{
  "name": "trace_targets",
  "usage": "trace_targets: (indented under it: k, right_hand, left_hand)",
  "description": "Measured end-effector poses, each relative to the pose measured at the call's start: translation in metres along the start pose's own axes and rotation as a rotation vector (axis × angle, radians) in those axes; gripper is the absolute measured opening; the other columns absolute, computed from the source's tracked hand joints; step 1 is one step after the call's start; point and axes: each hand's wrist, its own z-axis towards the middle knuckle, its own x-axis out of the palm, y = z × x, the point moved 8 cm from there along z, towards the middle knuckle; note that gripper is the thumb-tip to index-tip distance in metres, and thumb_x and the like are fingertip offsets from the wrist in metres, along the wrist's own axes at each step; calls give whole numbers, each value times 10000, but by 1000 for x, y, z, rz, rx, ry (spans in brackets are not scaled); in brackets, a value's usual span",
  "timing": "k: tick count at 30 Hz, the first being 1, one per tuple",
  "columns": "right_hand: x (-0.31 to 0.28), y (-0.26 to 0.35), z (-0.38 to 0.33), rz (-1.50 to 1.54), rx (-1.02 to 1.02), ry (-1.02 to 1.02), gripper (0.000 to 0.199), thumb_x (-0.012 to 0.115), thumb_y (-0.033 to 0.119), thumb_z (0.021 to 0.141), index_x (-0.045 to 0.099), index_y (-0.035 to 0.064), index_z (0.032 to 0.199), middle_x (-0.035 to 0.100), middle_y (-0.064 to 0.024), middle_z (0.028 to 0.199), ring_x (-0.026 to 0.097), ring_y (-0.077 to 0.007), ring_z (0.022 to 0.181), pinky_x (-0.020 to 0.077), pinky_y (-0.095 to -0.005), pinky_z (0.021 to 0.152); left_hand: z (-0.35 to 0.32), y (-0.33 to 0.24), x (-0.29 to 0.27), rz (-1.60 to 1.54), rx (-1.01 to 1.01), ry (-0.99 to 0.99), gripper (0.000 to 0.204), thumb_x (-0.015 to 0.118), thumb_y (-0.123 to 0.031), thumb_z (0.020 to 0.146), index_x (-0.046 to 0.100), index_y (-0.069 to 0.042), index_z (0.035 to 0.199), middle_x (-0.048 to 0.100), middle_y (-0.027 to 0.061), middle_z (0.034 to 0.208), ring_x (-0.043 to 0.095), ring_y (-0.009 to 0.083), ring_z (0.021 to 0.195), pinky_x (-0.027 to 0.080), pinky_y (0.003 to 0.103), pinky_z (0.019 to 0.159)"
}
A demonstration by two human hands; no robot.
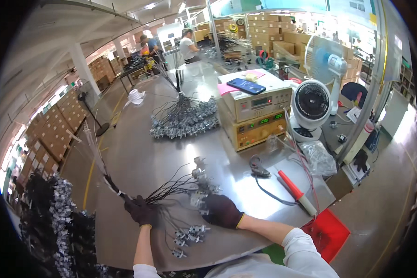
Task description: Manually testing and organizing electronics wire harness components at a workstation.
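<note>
Glossy steel table [139, 157], dark cloth gloves [220, 211]

Gloved left hand [141, 211] gripping wire bundle [171, 187]; gloved right hand [221, 211] on its metal connectors [200, 178], steel table [139, 157], red-handled probe [295, 191] nearby.

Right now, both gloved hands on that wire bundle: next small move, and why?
Probably slide the right hand along to gather the loose metal connectors. The left hand grips the wire bundle where the wires meet, while the connector ends fan out over the steel table and some dangle below.
</note>
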Motion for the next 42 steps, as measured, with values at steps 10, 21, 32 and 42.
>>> trace_targets:
  k: [10,21,32,42]
  right_hand:
    - [14,-13,52,27,347,422,544,782,316,909,605,64,1357,732,-200,1131,713,-391,1064,569,-499,944]
    - [57,-6,98,346,500,263,706,776,288,993,441,99,1585,743,-208,1129,745,-285,897,599,-420,832]
    - [38,21,118,152,197,65,524,726,143,1000,549,59,1486,730,-135,1040,734,-213,949,596,-380,813]
    - [29,-9,121,460,304,-19,489,770,123,972,608,48,1427,676,-137,1284,652,-262,1206,551,-401,990]
  left_hand:
    - [51,-66,63,-51,53,126,692,739,-314,942,504,-118,1563,511,272,1467,552,449,1366,488,512,1103]
    - [81,-56,76,-151,16,123,654,758,-323,900,573,-152,1503,513,240,1522,569,430,1357,498,521,1094]
    - [91,-52,85,-173,81,98,642,762,-280,891,579,-116,1484,540,239,1479,566,429,1345,493,518,1096]
    - [85,-61,89,-199,87,147,638,769,-294,911,579,-137,1500,530,246,1509,556,436,1374,488,522,1112]
